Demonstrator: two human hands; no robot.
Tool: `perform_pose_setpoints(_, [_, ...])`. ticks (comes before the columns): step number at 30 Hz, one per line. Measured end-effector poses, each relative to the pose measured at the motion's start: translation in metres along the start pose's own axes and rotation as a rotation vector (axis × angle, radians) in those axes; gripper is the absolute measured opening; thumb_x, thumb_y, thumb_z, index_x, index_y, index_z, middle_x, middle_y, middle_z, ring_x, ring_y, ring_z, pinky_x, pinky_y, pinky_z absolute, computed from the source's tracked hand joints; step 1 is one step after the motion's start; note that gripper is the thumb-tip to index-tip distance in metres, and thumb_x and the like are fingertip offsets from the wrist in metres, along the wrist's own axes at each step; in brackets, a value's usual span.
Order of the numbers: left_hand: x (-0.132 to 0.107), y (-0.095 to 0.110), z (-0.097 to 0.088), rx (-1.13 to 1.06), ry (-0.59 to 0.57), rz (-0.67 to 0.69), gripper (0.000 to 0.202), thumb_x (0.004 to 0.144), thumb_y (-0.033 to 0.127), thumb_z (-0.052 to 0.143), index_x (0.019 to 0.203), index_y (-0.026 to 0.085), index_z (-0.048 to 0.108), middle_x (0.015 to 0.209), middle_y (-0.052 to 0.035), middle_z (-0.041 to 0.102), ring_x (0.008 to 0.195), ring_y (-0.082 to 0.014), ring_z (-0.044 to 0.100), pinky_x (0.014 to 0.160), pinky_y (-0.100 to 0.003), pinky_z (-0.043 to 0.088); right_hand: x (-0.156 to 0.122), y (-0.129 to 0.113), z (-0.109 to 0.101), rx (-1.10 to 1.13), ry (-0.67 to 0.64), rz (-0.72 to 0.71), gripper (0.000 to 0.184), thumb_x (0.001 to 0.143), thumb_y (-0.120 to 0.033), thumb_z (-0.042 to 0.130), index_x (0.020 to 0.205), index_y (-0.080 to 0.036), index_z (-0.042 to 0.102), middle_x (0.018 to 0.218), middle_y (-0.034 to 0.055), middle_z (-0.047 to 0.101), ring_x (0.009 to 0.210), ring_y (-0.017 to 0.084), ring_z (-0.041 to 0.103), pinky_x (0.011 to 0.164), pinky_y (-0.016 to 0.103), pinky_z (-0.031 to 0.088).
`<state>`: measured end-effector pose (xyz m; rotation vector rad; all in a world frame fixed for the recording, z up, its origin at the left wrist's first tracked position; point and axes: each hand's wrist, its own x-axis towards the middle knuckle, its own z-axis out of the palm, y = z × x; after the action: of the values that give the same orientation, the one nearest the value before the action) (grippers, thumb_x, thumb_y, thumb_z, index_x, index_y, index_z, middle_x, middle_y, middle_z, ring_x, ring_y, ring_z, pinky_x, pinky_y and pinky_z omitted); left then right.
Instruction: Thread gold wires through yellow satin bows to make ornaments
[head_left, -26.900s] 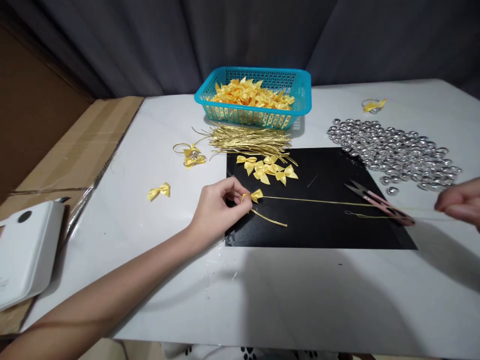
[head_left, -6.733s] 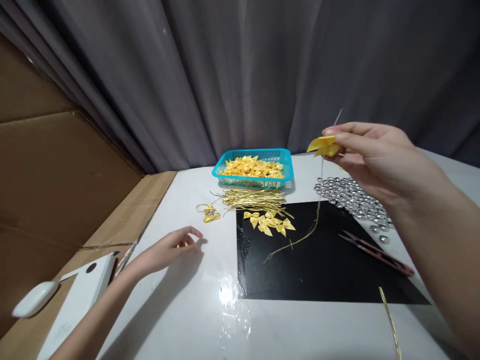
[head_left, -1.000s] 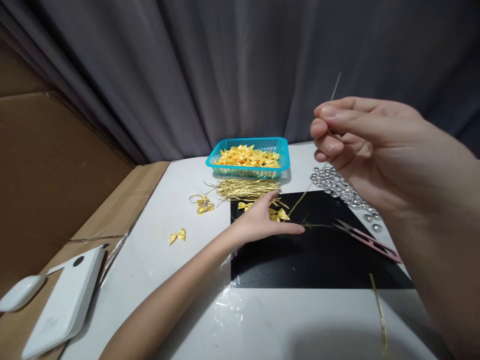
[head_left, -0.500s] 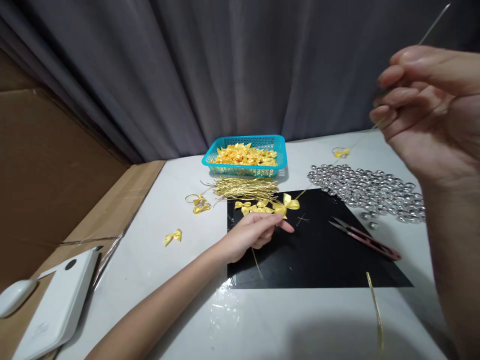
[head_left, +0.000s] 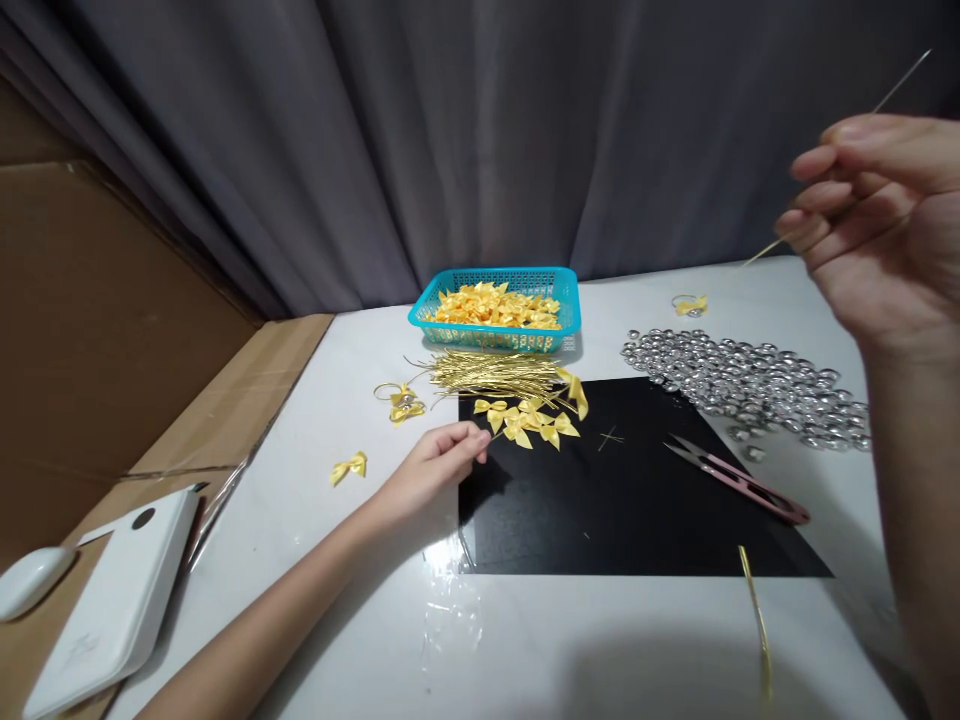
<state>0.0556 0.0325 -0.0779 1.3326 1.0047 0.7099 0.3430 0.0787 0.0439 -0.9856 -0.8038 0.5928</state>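
Note:
Raised at the upper right, my right hand [head_left: 877,200] pinches a needle [head_left: 902,80] that points up and right. Gold thread [head_left: 763,250] comes out from under its curled fingers toward the lower left. My left hand [head_left: 450,452], at the left edge of the black mat [head_left: 645,500], has its thumb and finger closed on a thin gold thread end. Several yellow ribbon bows [head_left: 525,420] lie just right of it. One yellow bow [head_left: 576,393] stands apart above them, apparently on the thread; the thread between it and my hands is too faint to follow.
Behind are a bundle of gold cords [head_left: 495,375] and a blue basket [head_left: 574,310] of bows. Silver beads [head_left: 742,380] spread at right, near pink-handled thread snips [head_left: 750,485]. A gold strip [head_left: 756,620] lies in front. A white device [head_left: 112,600] sits at left.
My left hand has let go of the bow and moved left and slightly down, now pinching the thread end. My right hand has shifted right and down with the needle.

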Motion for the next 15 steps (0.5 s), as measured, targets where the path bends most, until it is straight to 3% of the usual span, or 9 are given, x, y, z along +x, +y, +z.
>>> perform_pose_setpoints(5, [-0.007, 0.003, -0.026, 0.168, -0.034, -0.012, 0.036, 0.085, 0.048, 0.055, 0.066, 0.018, 0.048, 0.055, 0.0067, 0.029, 0.051, -0.0089, 0.022, 0.05, -0.025, 0.017, 0.004, 0.006, -0.002, -0.004, 0.018, -0.018, 0.026, 0.078, -0.001, 0.057, 0.059, -0.017, 0.064, 0.067, 0.0036, 0.059, 0.054, 0.004, 0.049, 0.064, 0.023, 0.049])
perform_pose_setpoints(9, [-0.011, 0.008, -0.043, 0.347, -0.138, -0.056, 0.033, 0.087, 0.046, 0.05, 0.07, 0.017, 0.051, 0.064, 0.0033, 0.039, 0.06, -0.0108, 0.032, 0.056, -0.024, 0.024, 0.001, 0.008, 0.001, -0.033, 0.034, 0.02, 0.028, 0.081, 0.001, 0.055, 0.059, -0.015, 0.063, 0.063, 0.0028, 0.058, 0.052, 0.003, 0.051, 0.062, 0.022, 0.049])
perform_pose_setpoints(15, [-0.012, 0.011, -0.057, 0.388, -0.266, -0.145, 0.028, 0.09, 0.042, 0.044, 0.082, 0.017, 0.054, 0.068, 0.003, 0.042, 0.064, -0.0116, 0.039, 0.06, -0.023, 0.03, -0.003, 0.012, 0.009, -0.043, 0.054, 0.109, 0.028, 0.081, 0.003, 0.057, 0.058, -0.013, 0.061, 0.06, 0.0032, 0.059, 0.052, 0.004, 0.055, 0.057, 0.02, 0.049])
